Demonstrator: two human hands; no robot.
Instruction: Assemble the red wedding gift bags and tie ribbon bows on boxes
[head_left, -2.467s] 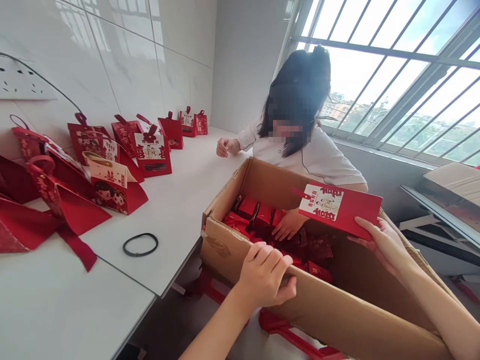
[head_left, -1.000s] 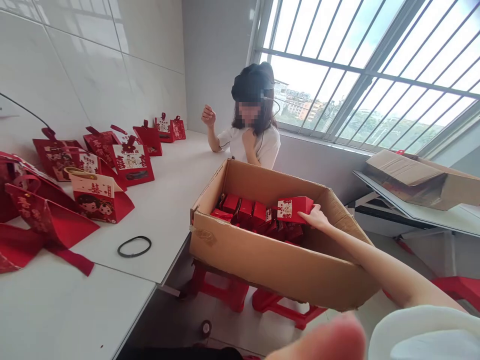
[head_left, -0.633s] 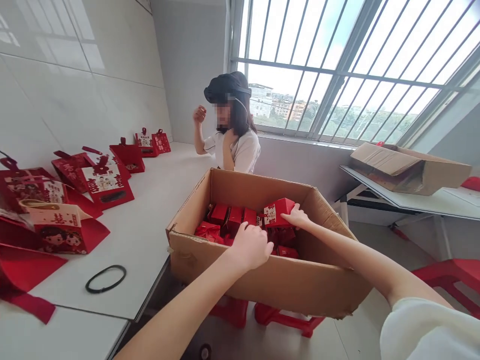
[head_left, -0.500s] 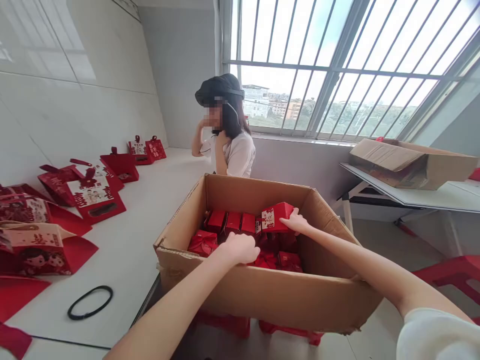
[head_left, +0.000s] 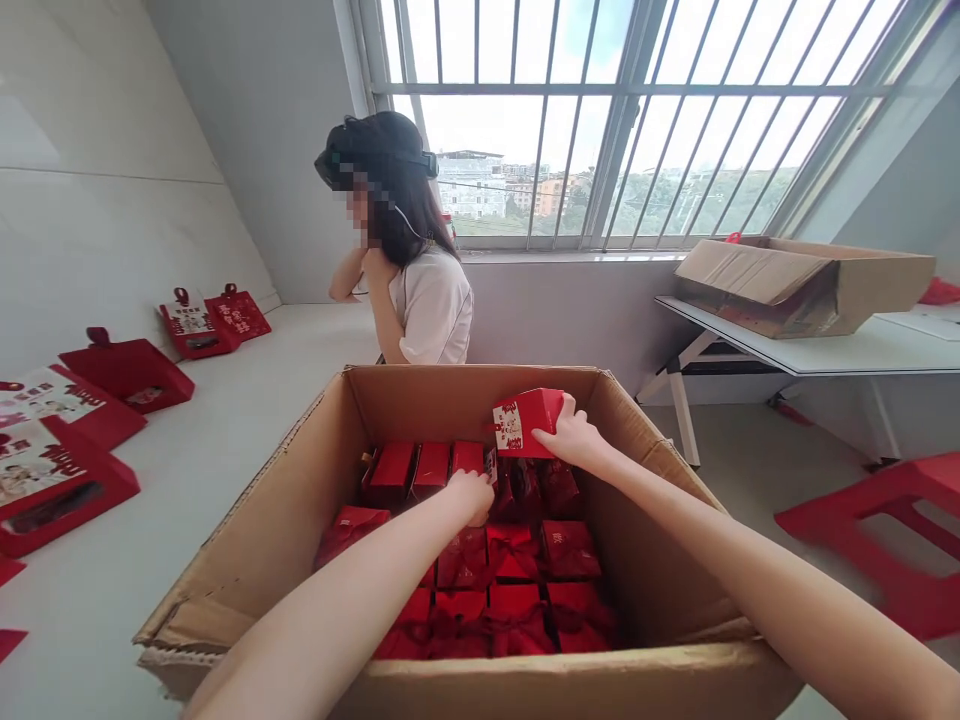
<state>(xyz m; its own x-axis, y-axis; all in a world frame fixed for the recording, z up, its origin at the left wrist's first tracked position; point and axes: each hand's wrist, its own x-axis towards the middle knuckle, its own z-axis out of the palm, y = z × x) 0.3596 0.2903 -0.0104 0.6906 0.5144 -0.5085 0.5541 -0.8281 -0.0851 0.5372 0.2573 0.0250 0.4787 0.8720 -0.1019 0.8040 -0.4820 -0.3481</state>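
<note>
A large cardboard carton (head_left: 247,500) stands in front of me with rows of small red gift boxes (head_left: 517,605) inside. At its far side, my right hand (head_left: 576,435) grips one red gift box (head_left: 529,425) by its right end. That box is raised above its neighbours and tilted, with a white printed panel showing on its left. My left hand (head_left: 472,495) reaches down among the boxes in the middle, its fingers curled beside an upright row. My own hand hides its fingertips, so what they hold is unclear.
On the white table (head_left: 225,420) at left stand several red printed gift bags (head_left: 127,372). A person (head_left: 431,290) in a headset sits beyond the carton. Another open carton (head_left: 810,285) rests on a table at right, with a red stool (head_left: 885,550) below it.
My view has come closer over the carton. My left hand has gone from near the front rim deeper among the boxes. The gift box stays in my right hand.
</note>
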